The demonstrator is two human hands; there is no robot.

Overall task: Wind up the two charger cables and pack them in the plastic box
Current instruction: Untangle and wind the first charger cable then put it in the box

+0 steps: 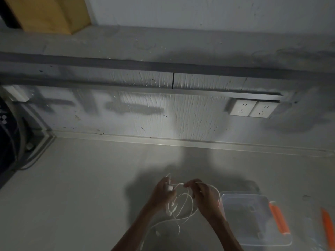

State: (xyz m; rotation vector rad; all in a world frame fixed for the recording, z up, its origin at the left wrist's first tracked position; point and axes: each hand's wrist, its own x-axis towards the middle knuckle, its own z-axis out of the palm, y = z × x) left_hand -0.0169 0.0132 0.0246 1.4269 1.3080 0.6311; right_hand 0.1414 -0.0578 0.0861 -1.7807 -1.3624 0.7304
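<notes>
Now, step in hand: winding 1 white charger cable (183, 205) into loops.
Left hand (163, 192): closed around the plug end and gathered loops.
Right hand (204, 193): pinching the strand, feeding it across.
Cable position: held above the table (81, 187), loose tail trailing toward the person.
Doing it well: probably keep loops even and lift the tail clear before each turn.
Plastic box (253, 217): open, just right of the hands.
Orange clips (278, 220): on the box's right edge.
Hindrance: dim light; tangled strands, so I cannot separate 2 cables.
</notes>
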